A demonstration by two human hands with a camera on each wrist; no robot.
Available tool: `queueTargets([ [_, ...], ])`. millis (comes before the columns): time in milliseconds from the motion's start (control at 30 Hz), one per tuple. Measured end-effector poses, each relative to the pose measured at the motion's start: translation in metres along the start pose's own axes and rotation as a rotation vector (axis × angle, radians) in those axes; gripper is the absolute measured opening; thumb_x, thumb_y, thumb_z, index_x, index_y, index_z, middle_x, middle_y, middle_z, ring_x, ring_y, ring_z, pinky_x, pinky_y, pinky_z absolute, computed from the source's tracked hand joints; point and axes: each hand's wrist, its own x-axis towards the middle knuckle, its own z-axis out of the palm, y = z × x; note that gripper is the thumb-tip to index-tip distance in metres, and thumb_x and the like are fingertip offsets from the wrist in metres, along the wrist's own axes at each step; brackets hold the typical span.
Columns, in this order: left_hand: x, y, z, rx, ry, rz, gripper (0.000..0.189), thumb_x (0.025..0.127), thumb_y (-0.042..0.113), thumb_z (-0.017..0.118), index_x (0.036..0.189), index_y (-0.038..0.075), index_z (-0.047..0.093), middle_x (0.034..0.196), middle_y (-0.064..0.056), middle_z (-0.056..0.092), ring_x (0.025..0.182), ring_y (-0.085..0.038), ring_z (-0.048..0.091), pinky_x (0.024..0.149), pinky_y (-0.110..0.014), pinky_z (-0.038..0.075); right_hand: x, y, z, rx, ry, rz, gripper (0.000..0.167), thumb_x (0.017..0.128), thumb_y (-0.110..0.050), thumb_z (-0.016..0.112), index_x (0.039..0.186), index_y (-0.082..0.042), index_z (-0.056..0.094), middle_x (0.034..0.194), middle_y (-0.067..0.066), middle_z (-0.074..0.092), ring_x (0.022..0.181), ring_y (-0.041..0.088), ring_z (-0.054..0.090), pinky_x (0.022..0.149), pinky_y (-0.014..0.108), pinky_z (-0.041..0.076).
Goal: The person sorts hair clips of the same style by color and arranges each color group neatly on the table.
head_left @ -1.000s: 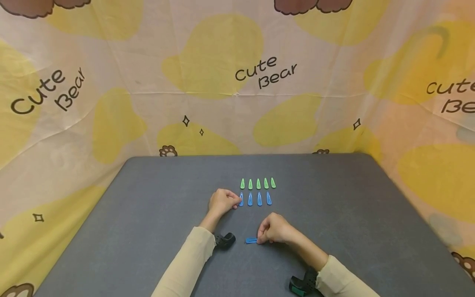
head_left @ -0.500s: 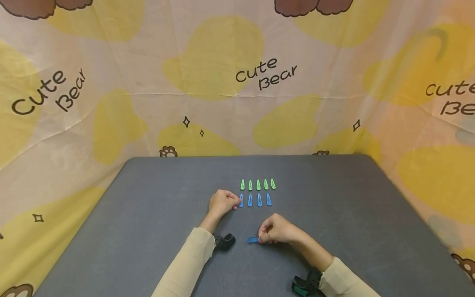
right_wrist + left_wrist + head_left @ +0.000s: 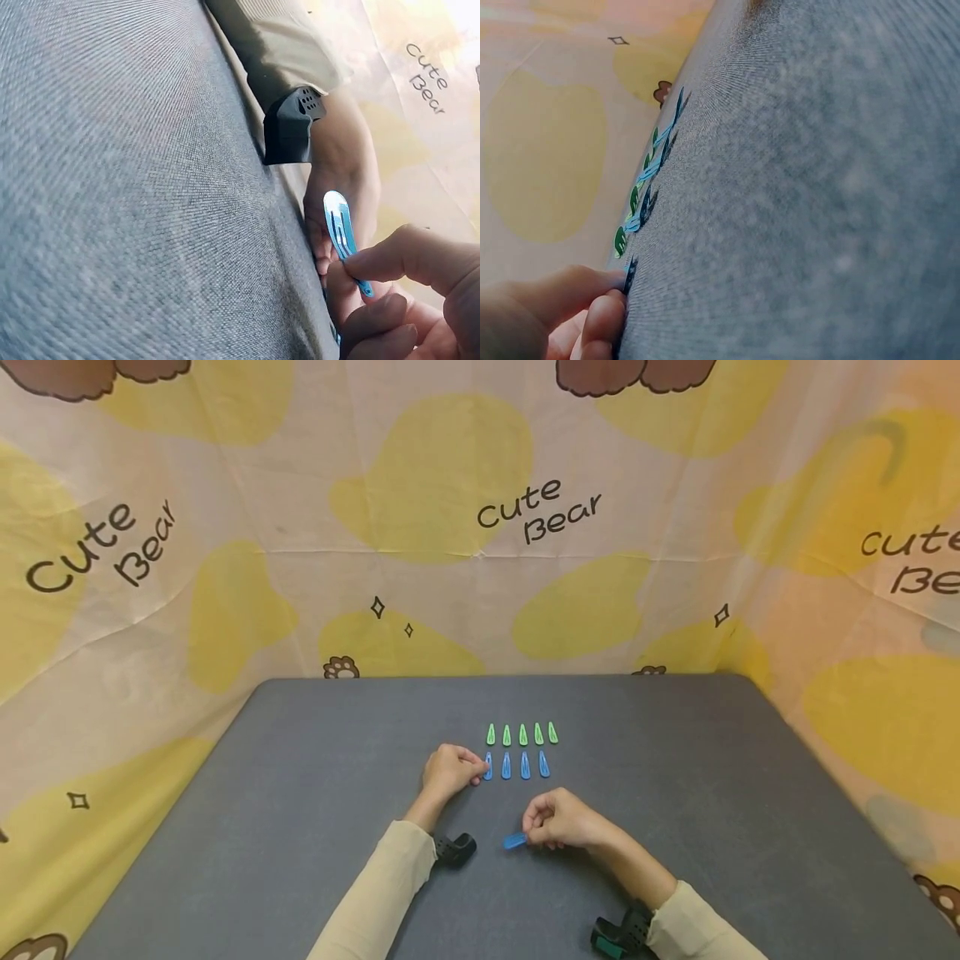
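Observation:
Between thumb and finger, my right hand (image 3: 562, 820) pinches a blue snap hair clip (image 3: 339, 225); in the right wrist view its broad end points up, away from the fingers. My left hand (image 3: 450, 770) is at the leftmost blue hair clip (image 3: 488, 766), its curled fingers and thumb pinching the clip's edge near the table. Several blue hair clips (image 3: 525, 766) stand side by side in one row. Behind them runs a row of several green hair clips (image 3: 522, 735). In the left wrist view both rows appear edge-on beyond the thumb (image 3: 592, 285).
A dark grey table (image 3: 337, 718) lies under everything. Behind it hangs a yellow and cream cloth (image 3: 427, 468) with printed words. Black wrist devices sit on the left (image 3: 456, 850) and right (image 3: 621, 935) forearms.
My right hand has lifted its blue hair clip off the table and shifted slightly right, with the clip now tilted. The left hand stays at the leftmost blue clip.

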Motion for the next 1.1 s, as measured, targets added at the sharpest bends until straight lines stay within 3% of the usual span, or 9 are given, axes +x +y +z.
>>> queueTargets([
  [300,0.0,0.0,0.002,-0.002,0.013,0.006,0.018,0.078,0.028,0.078,0.072,0.012,0.075,0.057,-0.001,0.069,0.054,-0.008,0.058,0.062,-0.024,0.038,0.001,0.006,-0.006,0.012,-0.011,-0.007,0.014,0.08,-0.001,0.063,0.089,0.009,0.068,0.058,-0.009,0.051,0.049,0.003,0.043,0.048,0.019,0.035],
  [633,-0.001,-0.001,0.0,-0.003,0.005,0.003,0.017,0.077,0.027,0.078,0.071,0.012,0.074,0.056,-0.001,0.069,0.054,-0.008,0.057,0.061,-0.023,0.037,0.003,0.009,-0.015,0.102,-0.068,0.055,0.024,0.085,-0.002,0.057,0.102,0.01,0.067,0.056,-0.008,0.05,0.05,0.004,0.043,0.048,0.019,0.035],
  [767,-0.001,-0.001,0.0,-0.003,0.006,0.004,0.018,0.077,0.027,0.078,0.071,0.012,0.074,0.056,-0.001,0.068,0.053,-0.008,0.056,0.059,-0.023,0.036,0.005,0.012,-0.019,0.156,-0.092,0.057,0.026,0.087,-0.003,0.059,0.108,0.013,0.062,0.062,-0.008,0.054,0.05,0.003,0.044,0.049,0.018,0.035],
  [900,-0.001,0.0,0.0,-0.003,0.008,-0.001,0.018,0.078,0.028,0.078,0.071,0.011,0.074,0.056,-0.001,0.068,0.054,-0.009,0.056,0.058,-0.023,0.036,0.006,0.014,-0.025,0.183,-0.086,0.032,0.027,0.087,-0.004,0.062,0.105,0.016,0.059,0.067,-0.009,0.058,0.05,0.002,0.044,0.049,0.018,0.036],
  [1100,-0.001,0.0,0.0,0.009,0.005,0.0,0.018,0.077,0.028,0.078,0.071,0.012,0.074,0.056,0.0,0.068,0.053,-0.008,0.055,0.058,-0.023,0.036,0.006,0.016,-0.034,0.178,-0.053,0.032,0.03,0.087,-0.008,0.066,0.103,0.017,0.062,0.061,-0.011,0.056,0.051,0.002,0.043,0.049,0.018,0.036],
])
